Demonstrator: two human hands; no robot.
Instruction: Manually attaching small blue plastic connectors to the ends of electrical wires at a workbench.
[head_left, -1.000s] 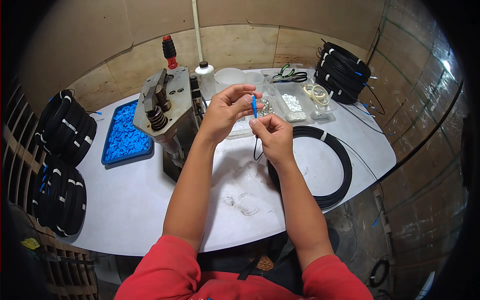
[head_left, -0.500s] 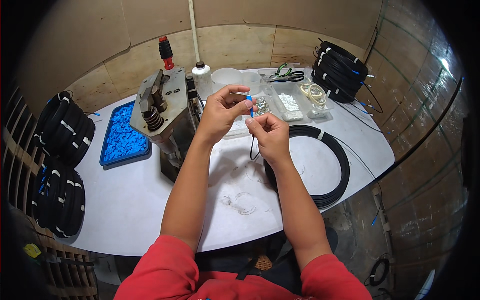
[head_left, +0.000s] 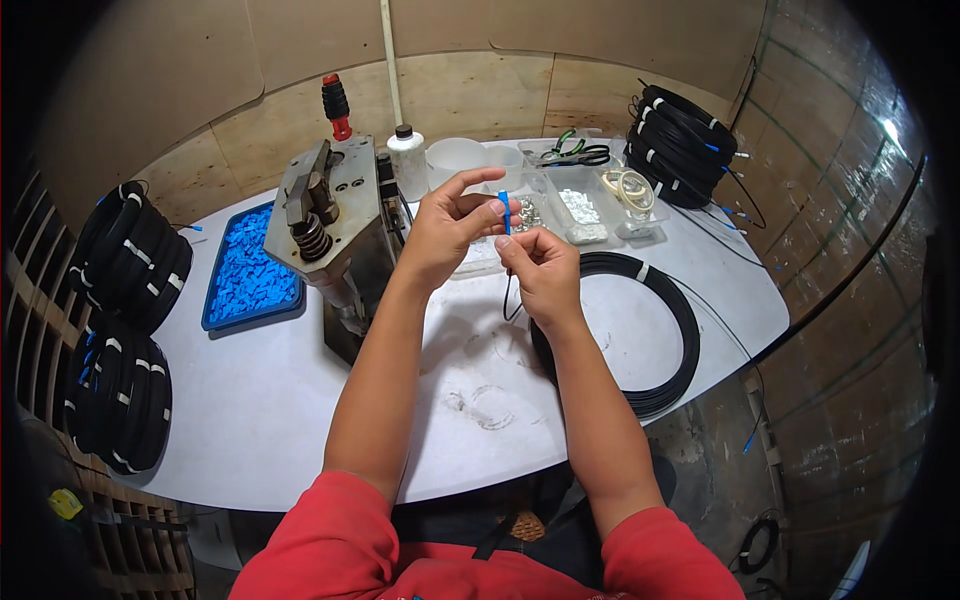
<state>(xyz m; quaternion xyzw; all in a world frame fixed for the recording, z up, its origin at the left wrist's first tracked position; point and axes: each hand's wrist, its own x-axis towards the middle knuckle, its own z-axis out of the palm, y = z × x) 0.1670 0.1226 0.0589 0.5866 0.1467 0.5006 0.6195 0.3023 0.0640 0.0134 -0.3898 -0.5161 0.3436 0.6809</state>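
Observation:
Above the middle of the table I hold a small blue cable connector (head_left: 504, 203) upright. The thumb and fingers of my left hand (head_left: 452, 228) pinch its upper part, while the index finger is lifted over its top end. Just below, my right hand (head_left: 547, 278) grips the connector's narrow blue lower end between thumb and index finger. A thin black cable (head_left: 507, 297) loops down under my right hand. Close by on the right lies a black cable coil (head_left: 690, 345) with white ties, partly behind my right forearm.
A metal press (head_left: 345, 215) stands left of my hands, beside a tray of blue parts (head_left: 252, 262). Cable coils (head_left: 125, 255) are stacked at the left edge, others (head_left: 680, 140) at the back right. Behind are a white bottle (head_left: 407, 165), tubs of small parts (head_left: 580, 212) and pliers (head_left: 568, 145).
My left index finger has come up off the connector's top, where a small pale tip showed before and no longer does. Both hands otherwise keep nearly the same place.

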